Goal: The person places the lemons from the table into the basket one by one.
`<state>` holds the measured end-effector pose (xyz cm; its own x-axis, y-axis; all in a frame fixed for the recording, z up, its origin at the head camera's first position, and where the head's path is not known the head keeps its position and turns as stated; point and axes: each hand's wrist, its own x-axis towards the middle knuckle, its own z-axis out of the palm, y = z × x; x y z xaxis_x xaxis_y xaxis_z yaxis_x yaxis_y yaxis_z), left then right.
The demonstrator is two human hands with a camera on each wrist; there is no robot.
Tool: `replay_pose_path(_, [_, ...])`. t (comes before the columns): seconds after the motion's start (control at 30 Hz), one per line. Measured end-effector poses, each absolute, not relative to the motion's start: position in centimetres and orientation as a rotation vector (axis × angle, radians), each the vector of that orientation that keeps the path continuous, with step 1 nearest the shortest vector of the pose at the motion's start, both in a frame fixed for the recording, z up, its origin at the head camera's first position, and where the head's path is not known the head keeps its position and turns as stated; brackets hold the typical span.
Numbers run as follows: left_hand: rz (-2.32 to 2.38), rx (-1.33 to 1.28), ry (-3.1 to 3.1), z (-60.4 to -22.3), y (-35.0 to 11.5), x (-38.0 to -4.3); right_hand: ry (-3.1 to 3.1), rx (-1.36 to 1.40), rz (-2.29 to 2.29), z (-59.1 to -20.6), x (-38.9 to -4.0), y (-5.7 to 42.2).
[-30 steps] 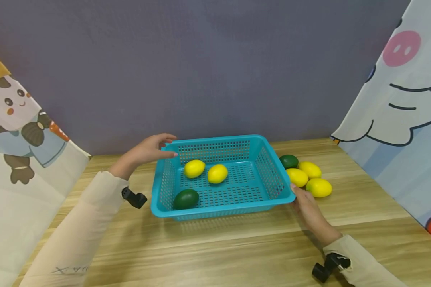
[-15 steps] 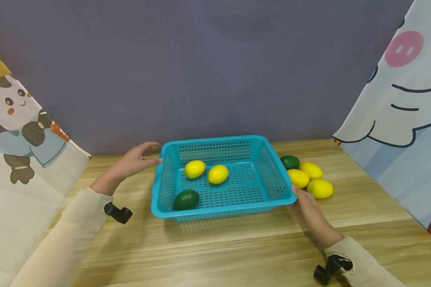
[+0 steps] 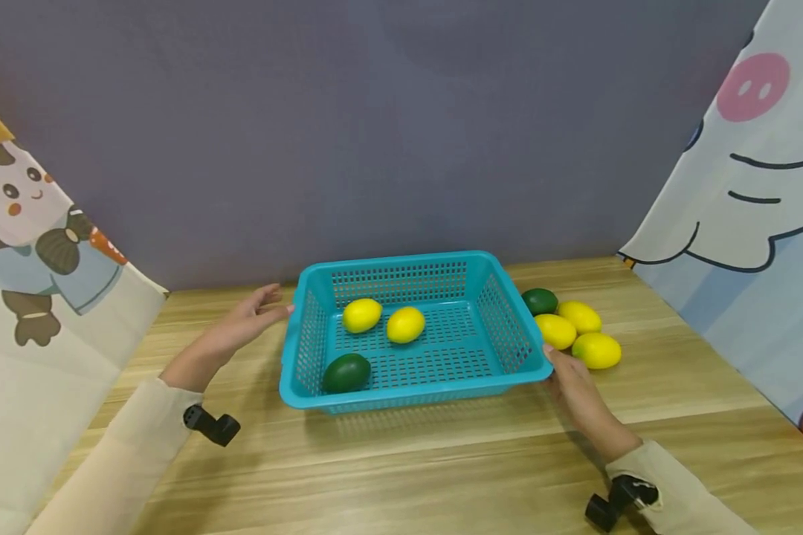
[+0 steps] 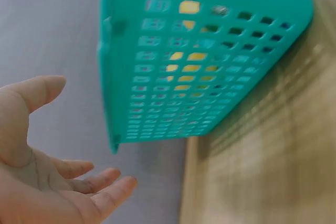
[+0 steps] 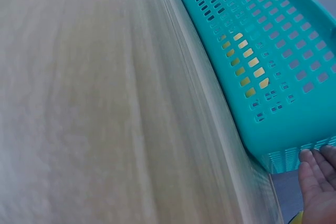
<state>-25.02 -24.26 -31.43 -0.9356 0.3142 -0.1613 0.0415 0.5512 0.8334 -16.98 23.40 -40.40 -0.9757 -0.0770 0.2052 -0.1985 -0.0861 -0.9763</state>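
A turquoise perforated plastic basket (image 3: 418, 387) stands on the table, holding two lemons, one of them the right lemon (image 3: 405, 325), and a dark green avocado (image 3: 346, 373) in its near left corner. To its left my left hand (image 3: 241, 323) is raised with thumb and fingers spread, holding nothing. In the left wrist view those fingers (image 4: 107, 195) are apart from the basket's side wall. At the near right corner my right hand (image 3: 578, 390) touches the basket; the right wrist view shows its fingers (image 5: 315, 174) extended against the outer end wall.
Right of the basket, several lemons (image 3: 597, 351) lie grouped with another avocado (image 3: 539, 301). A grey cloth wall (image 3: 401, 134) rises behind the wooden table (image 3: 401, 475), and printed cartoon cloths flank it on both sides. Each wrist wears a small black camera.
My left hand has moved from over the basket's far left corner outward to the left and nearer to me. My right hand and the basket hold their places.
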Motion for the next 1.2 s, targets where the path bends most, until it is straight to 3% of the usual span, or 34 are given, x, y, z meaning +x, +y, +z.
replay_pose_path(0.43, [1.669,0.218,2.133,-35.2,-23.1,-23.9,-2.066,0.323,2.246,-40.4,-16.8,23.5])
replay_pose_path(1.2, [1.794,0.152,1.902,-36.9,-21.8,-23.4,-2.089,0.317,2.234,-40.1,-16.9,23.5])
